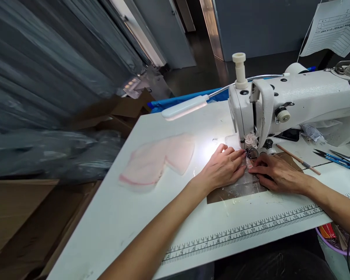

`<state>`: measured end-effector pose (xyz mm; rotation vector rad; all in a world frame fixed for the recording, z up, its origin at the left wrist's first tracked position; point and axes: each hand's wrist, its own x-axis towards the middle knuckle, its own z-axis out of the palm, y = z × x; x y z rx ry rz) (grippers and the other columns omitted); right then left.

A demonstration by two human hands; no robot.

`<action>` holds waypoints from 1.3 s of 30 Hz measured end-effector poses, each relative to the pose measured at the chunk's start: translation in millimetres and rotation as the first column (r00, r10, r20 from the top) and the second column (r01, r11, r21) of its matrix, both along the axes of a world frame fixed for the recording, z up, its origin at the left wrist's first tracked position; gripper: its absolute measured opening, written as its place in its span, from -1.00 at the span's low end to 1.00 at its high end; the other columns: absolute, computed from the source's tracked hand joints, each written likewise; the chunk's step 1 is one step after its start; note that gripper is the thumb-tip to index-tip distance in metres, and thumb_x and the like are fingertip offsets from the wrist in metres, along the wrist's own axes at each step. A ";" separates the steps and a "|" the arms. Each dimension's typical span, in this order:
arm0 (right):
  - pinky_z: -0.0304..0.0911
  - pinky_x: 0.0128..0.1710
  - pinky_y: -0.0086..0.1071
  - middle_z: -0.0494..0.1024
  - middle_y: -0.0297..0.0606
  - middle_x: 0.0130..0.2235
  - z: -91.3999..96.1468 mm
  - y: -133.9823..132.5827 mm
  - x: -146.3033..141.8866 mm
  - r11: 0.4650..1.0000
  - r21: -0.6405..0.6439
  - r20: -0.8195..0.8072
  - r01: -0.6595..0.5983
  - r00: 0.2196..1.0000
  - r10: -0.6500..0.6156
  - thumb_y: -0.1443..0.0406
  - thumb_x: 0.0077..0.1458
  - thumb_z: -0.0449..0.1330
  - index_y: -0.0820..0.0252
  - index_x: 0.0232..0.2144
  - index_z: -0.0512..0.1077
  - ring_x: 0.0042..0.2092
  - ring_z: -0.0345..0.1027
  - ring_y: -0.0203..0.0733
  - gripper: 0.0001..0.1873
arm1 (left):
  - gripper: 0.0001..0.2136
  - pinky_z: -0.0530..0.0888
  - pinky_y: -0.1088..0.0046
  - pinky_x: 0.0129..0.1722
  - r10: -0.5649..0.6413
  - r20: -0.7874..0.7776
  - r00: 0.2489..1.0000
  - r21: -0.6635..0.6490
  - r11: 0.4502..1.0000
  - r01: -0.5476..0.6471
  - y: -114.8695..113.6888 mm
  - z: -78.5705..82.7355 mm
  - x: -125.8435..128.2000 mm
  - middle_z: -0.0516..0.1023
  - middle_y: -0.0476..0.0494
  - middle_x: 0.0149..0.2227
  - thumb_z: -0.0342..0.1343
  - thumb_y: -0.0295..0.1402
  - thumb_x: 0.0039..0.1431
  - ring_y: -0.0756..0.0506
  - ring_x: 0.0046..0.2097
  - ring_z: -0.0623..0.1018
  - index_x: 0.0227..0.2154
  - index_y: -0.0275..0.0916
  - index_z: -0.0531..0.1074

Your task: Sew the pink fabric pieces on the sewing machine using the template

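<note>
Both of my hands rest on the white table (134,210) in front of a white sewing machine (294,105). My left hand (223,167) lies flat with its fingers stretched toward the needle area. My right hand (275,173) lies opposite it, fingers pointing left. Between the fingertips of both hands sits a small pinkish piece (249,163) under the presser foot (251,149); both hands press on it. It is too small to make out in detail. The hands lie over a shiny brown plate (236,190).
A stack of pale pink fabric pieces (157,159) lies to the left. A lamp on a flexible neck (186,107) lights the needle area. A pencil (297,158) and blue scissors (334,158) lie at right. Cardboard boxes (17,217) stand left of the table. A ruler strip (251,229) runs along the front edge.
</note>
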<state>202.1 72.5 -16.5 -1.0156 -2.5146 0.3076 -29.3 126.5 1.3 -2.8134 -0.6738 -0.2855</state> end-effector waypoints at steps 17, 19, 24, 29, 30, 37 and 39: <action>0.41 -0.17 -0.25 0.48 -0.09 -0.12 6.8 0.2 -3.9 1.000 0.021 0.018 -0.009 1.000 0.009 0.34 0.28 0.03 0.16 -0.01 0.51 -0.16 0.39 -0.15 -0.67 | -0.53 0.37 0.12 -0.17 0.052 0.048 0.997 -0.083 0.995 -0.047 -2.2 -7.3 -4.7 0.58 -0.31 -0.06 -0.22 -0.14 0.40 -0.25 -0.16 0.46 0.03 -0.37 0.45; 0.42 -0.17 -0.26 0.48 -0.08 -0.12 6.1 0.2 -3.5 1.000 0.019 0.004 -0.011 1.000 0.011 0.34 0.28 0.02 0.17 0.00 0.51 -0.15 0.40 -0.15 -0.66 | -0.53 0.36 0.13 -0.18 0.048 0.050 0.998 -0.060 0.997 -0.045 -3.1 -7.4 -3.9 0.58 -0.32 -0.06 -0.22 -0.15 0.40 -0.25 -0.17 0.46 0.03 -0.39 0.45; 0.43 -0.18 -0.26 0.48 -0.09 -0.13 5.0 0.7 -2.8 1.000 0.013 -0.009 -0.010 1.000 0.011 0.34 0.28 0.02 0.16 -0.01 0.52 -0.17 0.40 -0.15 -0.66 | -0.55 0.35 0.14 -0.22 0.062 0.023 0.998 -0.029 0.998 -0.061 -5.7 -4.9 -0.8 0.57 -0.30 -0.02 -0.21 -0.17 0.39 -0.23 -0.19 0.46 0.02 -0.38 0.46; 0.45 -0.20 -0.22 0.49 -0.08 -0.13 0.2 1.9 -0.8 1.000 0.030 -0.071 -0.005 0.997 0.007 0.33 0.28 0.03 0.16 -0.04 0.54 -0.19 0.42 -0.15 -0.67 | -0.57 0.35 0.17 -0.24 0.072 0.005 0.997 0.010 0.997 -0.072 -9.6 -3.2 2.5 0.55 -0.31 0.01 -0.21 -0.21 0.39 -0.22 -0.20 0.46 -0.01 -0.39 0.47; 0.45 -0.20 -0.22 0.49 -0.09 -0.13 -1.0 2.3 -0.3 1.000 0.029 -0.082 -0.004 0.997 0.006 0.33 0.28 0.04 0.16 -0.04 0.55 -0.18 0.42 -0.15 -0.67 | -0.57 0.36 0.17 -0.24 0.075 0.014 0.997 0.021 0.997 -0.075 -10.2 -3.7 2.4 0.55 -0.31 0.03 -0.20 -0.21 0.39 -0.21 -0.20 0.46 -0.01 -0.38 0.48; 0.46 -0.21 -0.24 0.49 -0.09 -0.11 -2.5 3.5 2.3 0.999 0.044 -0.073 -0.001 0.997 0.004 0.32 0.27 0.06 0.14 -0.04 0.56 -0.17 0.42 -0.15 -0.68 | -0.67 0.40 0.22 -0.24 0.004 0.226 0.974 0.106 0.994 -0.029 -9.6 -15.0 -0.4 0.59 -0.29 -0.05 -0.05 -0.20 0.34 -0.17 -0.21 0.49 -0.17 -0.33 0.52; 0.46 -0.21 -0.23 0.49 -0.10 -0.11 -2.1 3.5 2.4 0.999 0.054 -0.062 0.000 0.998 0.004 0.32 0.26 0.07 0.14 -0.05 0.56 -0.18 0.42 -0.15 -0.68 | -0.73 0.40 0.28 -0.26 -0.066 0.253 0.965 0.086 0.995 0.045 -8.9 -17.5 -0.4 0.63 -0.19 -0.14 -0.05 -0.29 0.35 -0.10 -0.27 0.49 -0.28 -0.28 0.53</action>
